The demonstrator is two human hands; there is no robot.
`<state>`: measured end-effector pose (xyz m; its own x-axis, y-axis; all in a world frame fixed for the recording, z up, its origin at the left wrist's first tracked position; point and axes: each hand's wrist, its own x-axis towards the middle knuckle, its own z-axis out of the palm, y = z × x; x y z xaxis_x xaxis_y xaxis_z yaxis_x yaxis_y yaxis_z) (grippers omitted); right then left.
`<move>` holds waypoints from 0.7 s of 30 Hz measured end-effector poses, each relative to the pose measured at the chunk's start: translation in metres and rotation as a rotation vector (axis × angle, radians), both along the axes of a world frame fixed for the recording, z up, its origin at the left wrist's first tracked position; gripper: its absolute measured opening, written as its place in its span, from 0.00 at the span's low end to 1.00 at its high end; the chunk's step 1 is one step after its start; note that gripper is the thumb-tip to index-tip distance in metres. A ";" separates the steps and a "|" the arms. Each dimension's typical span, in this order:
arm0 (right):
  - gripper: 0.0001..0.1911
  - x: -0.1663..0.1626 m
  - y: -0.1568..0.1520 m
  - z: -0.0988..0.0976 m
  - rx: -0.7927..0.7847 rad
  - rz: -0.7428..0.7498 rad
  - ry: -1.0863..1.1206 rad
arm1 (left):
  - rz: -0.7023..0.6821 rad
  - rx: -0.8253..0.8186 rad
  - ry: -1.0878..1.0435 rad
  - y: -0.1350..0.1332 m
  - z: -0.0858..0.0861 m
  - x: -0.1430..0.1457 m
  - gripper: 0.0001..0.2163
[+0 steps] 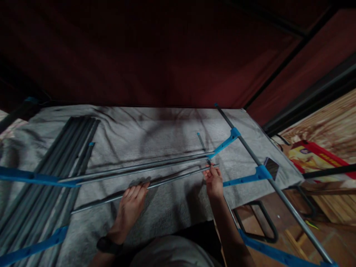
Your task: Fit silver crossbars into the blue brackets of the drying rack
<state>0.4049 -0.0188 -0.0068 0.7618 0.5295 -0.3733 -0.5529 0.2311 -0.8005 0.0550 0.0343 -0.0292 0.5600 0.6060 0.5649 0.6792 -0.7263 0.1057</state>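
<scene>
A long grey metal rod (172,178) lies slanted across a grey blanket (155,129). My left hand (132,202) rests on the rod near its middle, fingers curled over it. My right hand (213,181) pinches the rod close to its right end. Two more rods (144,168) lie just beyond, running into a blue plastic connector (224,145). A short rod with a blue tip (200,141) lies behind them.
A bundle of dark rods (52,163) lies at the left with blue connectors (33,178). A long rod with blue joints (261,172) runs diagonally at the right edge. Beyond it are a wooden floor, a red printed box (311,155) and a black frame (261,218).
</scene>
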 end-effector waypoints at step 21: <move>0.22 -0.004 0.032 0.053 0.150 0.078 -0.011 | -0.005 0.060 -0.095 0.003 0.030 0.000 0.05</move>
<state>0.4011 0.0137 0.0458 0.7196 0.6363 -0.2780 -0.5655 0.3048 -0.7664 0.0552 0.0377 0.0005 0.5048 0.5671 0.6508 0.6649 -0.7362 0.1258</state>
